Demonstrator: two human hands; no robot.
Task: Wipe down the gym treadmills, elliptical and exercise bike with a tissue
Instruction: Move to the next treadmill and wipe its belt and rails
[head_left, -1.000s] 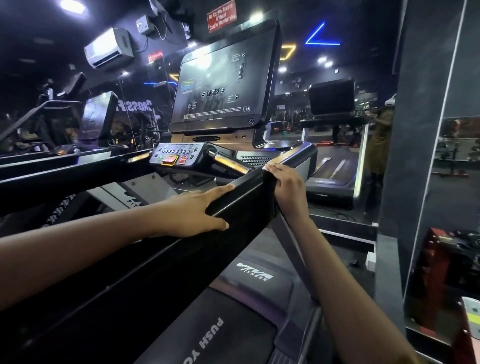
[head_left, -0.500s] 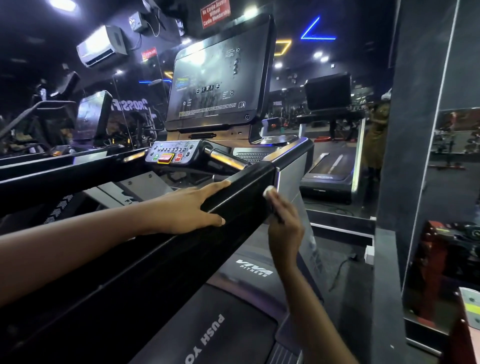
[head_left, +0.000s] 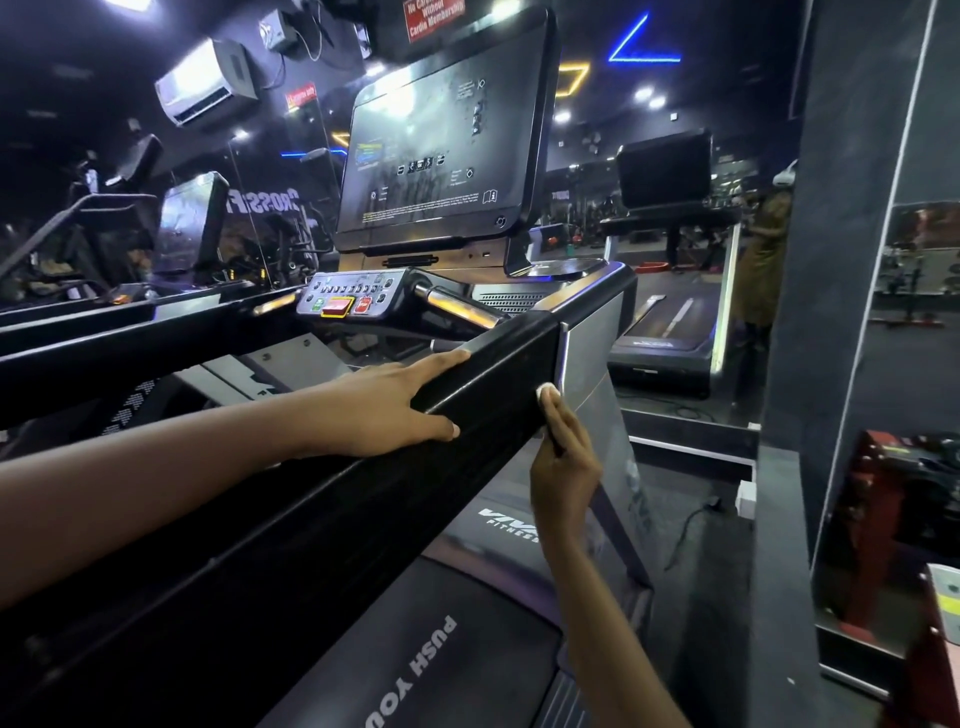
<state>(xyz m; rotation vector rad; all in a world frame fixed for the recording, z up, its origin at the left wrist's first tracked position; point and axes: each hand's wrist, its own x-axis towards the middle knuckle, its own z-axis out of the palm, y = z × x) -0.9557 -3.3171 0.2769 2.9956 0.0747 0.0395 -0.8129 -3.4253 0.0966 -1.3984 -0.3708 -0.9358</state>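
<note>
Far to the left, a white air cooler (head_left: 208, 83) is seen high on the dark wall, and the small screen (head_left: 192, 223) of another machine is seen below it. Next, the left hand (head_left: 384, 410) is laid over the top of the black rail (head_left: 291, 545) of the treadmill (head_left: 467, 540). Its fingers are kept straight and close together along the top, the thumb is stretched along the near side, and nothing is held in it. Behind the hand, a grey button panel (head_left: 348, 299) with green and red buttons is seen, and a big dark screen (head_left: 441, 150) is set above that. Down low, the belt (head_left: 441, 649) is marked with white letters. Further right, the white tissue (head_left: 546, 391) is found at the end of the rail, just where the black part meets the silver side panel (head_left: 592, 343). It is held at the fingertips of the right hand (head_left: 563, 467) and pressed against the rail. Those fingers are pointed up, kept close together and a little bent, so only a small bit of tissue can be seen past them. Behind, a second treadmill (head_left: 670, 322) is seen, with a person (head_left: 763, 249) in brown just beside it. A dark pillar (head_left: 841, 260) is seen next, and a red thing (head_left: 893, 519), too blurred to be made out, is seen at the far right.
</note>
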